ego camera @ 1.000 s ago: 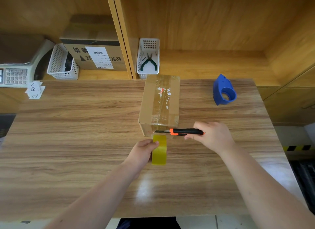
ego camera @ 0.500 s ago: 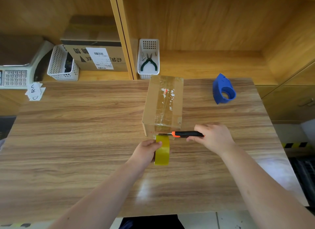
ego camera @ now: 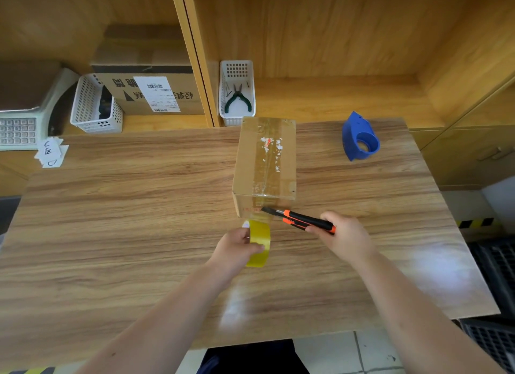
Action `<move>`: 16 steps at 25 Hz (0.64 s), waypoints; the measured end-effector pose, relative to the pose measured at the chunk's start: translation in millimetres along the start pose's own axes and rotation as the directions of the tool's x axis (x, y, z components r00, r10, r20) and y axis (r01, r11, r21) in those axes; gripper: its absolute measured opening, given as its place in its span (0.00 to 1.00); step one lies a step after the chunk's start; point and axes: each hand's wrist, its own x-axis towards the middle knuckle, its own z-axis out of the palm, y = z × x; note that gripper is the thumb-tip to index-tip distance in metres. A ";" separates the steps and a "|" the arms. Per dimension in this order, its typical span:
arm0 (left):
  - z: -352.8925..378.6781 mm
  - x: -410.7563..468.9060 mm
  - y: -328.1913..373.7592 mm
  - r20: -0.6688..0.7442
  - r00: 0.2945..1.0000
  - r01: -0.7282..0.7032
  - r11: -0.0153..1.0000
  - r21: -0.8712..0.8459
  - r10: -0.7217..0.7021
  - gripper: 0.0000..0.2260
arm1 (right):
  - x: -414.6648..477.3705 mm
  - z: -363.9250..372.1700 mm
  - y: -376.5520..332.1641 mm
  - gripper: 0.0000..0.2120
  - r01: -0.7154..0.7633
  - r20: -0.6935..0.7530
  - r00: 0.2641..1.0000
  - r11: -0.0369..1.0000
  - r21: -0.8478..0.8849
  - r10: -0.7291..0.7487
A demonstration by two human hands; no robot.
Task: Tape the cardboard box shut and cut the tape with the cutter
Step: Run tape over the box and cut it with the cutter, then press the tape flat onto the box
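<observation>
A closed cardboard box [ego camera: 266,161] stands on the wooden table [ego camera: 125,220], with clear tape running along its top seam and down its near face. My left hand [ego camera: 235,251] grips a yellow tape roll [ego camera: 259,243] just in front of the box. A strip of tape runs from the roll up to the box's near face. My right hand [ego camera: 344,238] holds an orange and black cutter [ego camera: 302,220]. Its blade tip rests against the tape strip at the box's lower front.
A blue tape dispenser [ego camera: 360,138] lies at the table's back right. On the shelf behind stand a white basket with pliers [ego camera: 237,95], another white basket [ego camera: 94,106], a large labelled carton [ego camera: 152,92] and a scale [ego camera: 25,114]. Paper slips [ego camera: 51,153] lie at the back left.
The cutter has tilted, its blade tip now angled up-left against the tape. My left hand and the roll have dropped slightly nearer to me.
</observation>
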 end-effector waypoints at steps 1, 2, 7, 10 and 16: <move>0.0 0.4 -2.8 -0.015 1.000 -0.019 0.998 0.058 0.020 0.05 | -4.6 5.8 2.1 0.12 -0.049 0.055 0.997 0.997 0.056 0.046; -0.3 2.1 -6.2 -0.038 0.999 -0.026 0.992 0.126 0.031 0.10 | -9.0 12.1 4.1 0.10 -0.093 0.102 0.991 0.989 0.115 0.081; -2.4 13.6 -21.7 -0.069 0.994 -0.050 0.927 0.372 0.081 0.08 | -22.1 37.6 6.7 0.05 -0.247 0.184 0.965 0.886 0.394 0.187; -2.2 20.4 -26.8 -0.024 0.992 -0.085 0.817 0.571 0.120 0.05 | -22.1 51.7 9.7 0.03 -0.312 0.221 0.948 0.814 0.490 0.231; -1.5 23.3 -37.8 0.167 0.953 -0.267 0.439 0.858 0.252 0.08 | -18.8 76.4 17.8 0.03 -0.350 0.193 0.936 0.836 0.423 0.294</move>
